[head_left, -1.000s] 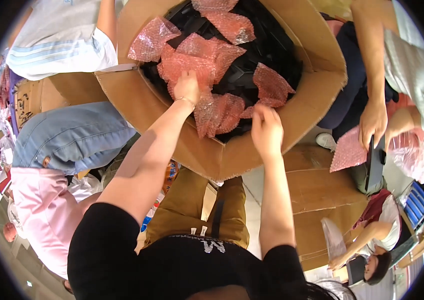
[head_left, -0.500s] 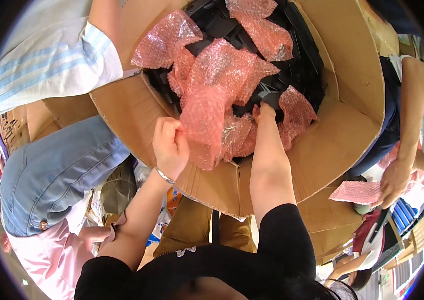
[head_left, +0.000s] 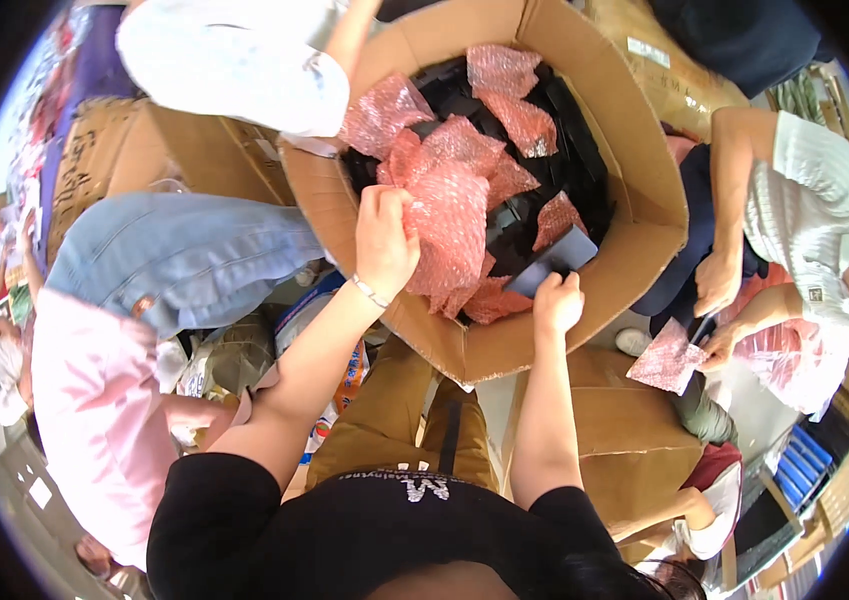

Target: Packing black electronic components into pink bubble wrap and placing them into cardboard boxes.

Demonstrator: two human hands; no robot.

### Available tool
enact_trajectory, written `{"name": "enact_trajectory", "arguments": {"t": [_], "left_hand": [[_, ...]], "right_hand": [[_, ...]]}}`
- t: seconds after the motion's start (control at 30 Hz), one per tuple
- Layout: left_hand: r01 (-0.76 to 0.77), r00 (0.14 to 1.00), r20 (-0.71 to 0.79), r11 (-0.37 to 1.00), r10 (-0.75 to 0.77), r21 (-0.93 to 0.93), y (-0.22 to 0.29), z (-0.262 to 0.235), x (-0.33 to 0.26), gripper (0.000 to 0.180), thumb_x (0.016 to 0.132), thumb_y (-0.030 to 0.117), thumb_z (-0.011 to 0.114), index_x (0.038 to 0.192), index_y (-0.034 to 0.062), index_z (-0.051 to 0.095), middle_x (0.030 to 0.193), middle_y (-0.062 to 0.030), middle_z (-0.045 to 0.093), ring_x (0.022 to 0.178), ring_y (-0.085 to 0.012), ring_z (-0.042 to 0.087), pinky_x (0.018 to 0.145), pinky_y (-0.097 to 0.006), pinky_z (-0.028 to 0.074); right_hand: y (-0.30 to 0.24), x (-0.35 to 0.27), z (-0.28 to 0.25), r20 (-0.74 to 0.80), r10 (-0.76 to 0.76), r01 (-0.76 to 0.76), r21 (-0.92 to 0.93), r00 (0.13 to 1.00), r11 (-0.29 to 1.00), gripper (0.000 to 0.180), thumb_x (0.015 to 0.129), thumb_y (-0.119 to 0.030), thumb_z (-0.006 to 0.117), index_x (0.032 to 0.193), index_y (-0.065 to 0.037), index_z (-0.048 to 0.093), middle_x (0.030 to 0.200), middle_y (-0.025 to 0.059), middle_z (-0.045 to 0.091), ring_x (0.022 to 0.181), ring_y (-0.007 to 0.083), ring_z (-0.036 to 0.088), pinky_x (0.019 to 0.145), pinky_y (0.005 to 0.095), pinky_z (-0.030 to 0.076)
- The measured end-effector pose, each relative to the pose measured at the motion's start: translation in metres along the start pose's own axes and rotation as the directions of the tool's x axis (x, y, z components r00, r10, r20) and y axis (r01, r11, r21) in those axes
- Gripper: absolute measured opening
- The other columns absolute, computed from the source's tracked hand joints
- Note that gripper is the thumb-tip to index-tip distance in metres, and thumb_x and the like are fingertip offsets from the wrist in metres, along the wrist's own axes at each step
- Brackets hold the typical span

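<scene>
A big cardboard box (head_left: 634,190) stands in front of me, filled with flat black parts and several pink bubble-wrap bags. My left hand (head_left: 384,238) is shut on a pink bubble-wrap bag (head_left: 449,225) and holds it up over the box's near rim. My right hand (head_left: 556,303) grips a flat black part (head_left: 552,262) at the near edge inside the box. More pink bags (head_left: 504,70) lie deeper in the box on the black parts.
A person in jeans (head_left: 184,255) and a white top sits at the left of the box. At the right a person in a white shirt (head_left: 814,190) holds a pink bag (head_left: 669,358). Flattened cardboard (head_left: 624,420) lies under the box; more boxes (head_left: 94,160) stand at the left.
My left hand has lifted the pink bag higher and to the right. My right hand has drawn back to the box's near rim with a black part in it.
</scene>
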State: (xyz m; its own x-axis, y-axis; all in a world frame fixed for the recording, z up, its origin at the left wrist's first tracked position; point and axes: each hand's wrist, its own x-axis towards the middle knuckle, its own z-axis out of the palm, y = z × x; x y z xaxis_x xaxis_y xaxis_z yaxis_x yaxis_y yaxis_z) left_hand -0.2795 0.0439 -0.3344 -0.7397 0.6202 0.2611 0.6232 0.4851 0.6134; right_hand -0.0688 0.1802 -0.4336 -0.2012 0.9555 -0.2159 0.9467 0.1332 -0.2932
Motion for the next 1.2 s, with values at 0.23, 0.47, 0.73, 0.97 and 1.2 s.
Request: {"name": "enact_trajectory", "arguments": {"t": [0.23,0.47,0.73,0.97,1.2], "left_hand": [[-0.089,0.988,-0.12,0.993,0.097,0.072,0.103,-0.063,-0.018,0.026,0.064,-0.002,0.057,0.088,0.0088,0.058,0.08,-0.0102,0.05,0.073,-0.0286,0.053,0.061,-0.036,0.045],[-0.239,0.962,-0.138,0.971,0.237,0.001,0.214,-0.112,-0.065,0.018,0.072,0.008,0.063,0.089,0.0103,0.057,0.086,-0.0087,0.05,0.071,-0.0287,0.057,0.059,-0.037,0.048],[-0.53,0.848,-0.136,0.827,0.513,-0.186,0.278,-0.137,-0.111,0.014,0.072,0.008,0.063,0.084,0.0065,0.056,0.078,-0.0091,0.05,0.07,-0.0273,0.055,0.061,-0.035,0.047],[-0.679,0.707,-0.04,0.663,0.706,-0.316,0.355,-0.14,-0.194,0.014,0.071,0.006,0.064,0.085,0.0053,0.059,0.078,-0.0085,0.053,0.07,-0.0255,0.055,0.061,-0.032,0.047],[-0.757,0.534,-0.044,0.454,0.845,-0.471,0.399,-0.16,-0.234,0.021,0.07,0.016,0.067,0.087,0.0079,0.059,0.081,-0.0065,0.053,0.077,-0.0248,0.052,0.069,-0.035,0.043]], "right_hand": [[0.009,-0.066,-0.213,-0.193,-0.483,0.51,0.489,0.854,0.708,0.027,0.073,0.002,0.039,0.098,0.005,0.049,0.086,0.0225,0.053,0.085,0.0403,0.05,0.08,0.0416,0.041],[0.018,-0.19,-0.34,-0.013,-0.658,0.598,0.431,0.753,0.675,0.015,0.079,-0.003,0.054,0.093,-0.001,0.056,0.084,0.0182,0.056,0.076,0.0359,0.057,0.066,0.0387,0.046],[0.086,-0.237,-0.379,-0.287,-0.544,0.612,0.275,0.788,0.741,0.017,0.078,-0.01,0.059,0.094,-0.006,0.06,0.083,0.0128,0.055,0.066,0.0316,0.058,0.059,0.0387,0.048],[0.109,-0.256,-0.348,-0.597,-0.351,0.654,0.422,0.722,0.628,0.019,0.074,-0.001,0.06,0.092,-0.002,0.059,0.085,0.0152,0.055,0.075,0.0319,0.056,0.064,0.037,0.047],[0.14,-0.26,-0.325,-0.464,0.06,0.466,0.859,0.884,-0.211,0.021,0.076,0.004,0.06,0.097,0.001,0.06,0.09,0.0028,0.055,0.082,0.0133,0.054,0.073,0.0256,0.044]]}}
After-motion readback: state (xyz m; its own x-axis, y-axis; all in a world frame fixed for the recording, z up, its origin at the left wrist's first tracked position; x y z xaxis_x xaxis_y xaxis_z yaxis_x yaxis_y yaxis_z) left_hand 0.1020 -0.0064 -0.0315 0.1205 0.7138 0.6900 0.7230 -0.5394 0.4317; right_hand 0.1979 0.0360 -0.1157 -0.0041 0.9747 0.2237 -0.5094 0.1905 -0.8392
